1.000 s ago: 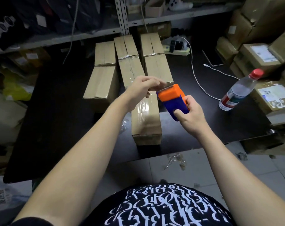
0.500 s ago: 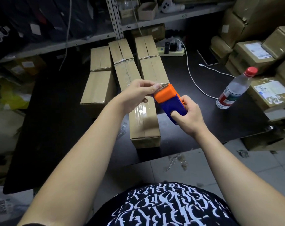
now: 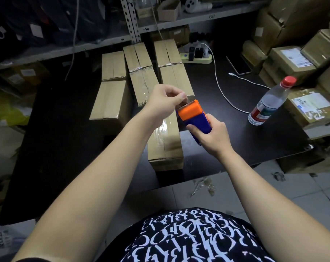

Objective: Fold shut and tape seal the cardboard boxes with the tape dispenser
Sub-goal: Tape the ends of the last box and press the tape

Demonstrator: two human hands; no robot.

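Looking down from my head, my right grip (image 3: 209,136) is curled round the blue body of the tape dispenser (image 3: 195,118). It holds the dispenser in the air above the counter (image 3: 66,148), with the orange head tilted up and away from me. My left grip (image 3: 166,100) reaches in from the left and meets the dispenser at its toothed front edge. Its fingers are curled, and thumb and forefinger are pinched together right at the teeth; I cannot tell whether clear tape lies between them. Beneath both grips lies the nearest cardboard box (image 3: 166,146), long and closed, its top glossy with clear tape and its near end by the counter's front edge. Further closed boxes (image 3: 111,101) lie beyond it in rows towards the shelf. Well to the right of my right grip a water bottle (image 3: 268,103) with a red cap stands on the counter. A white cable (image 3: 219,86) runs back to a power strip (image 3: 196,58).
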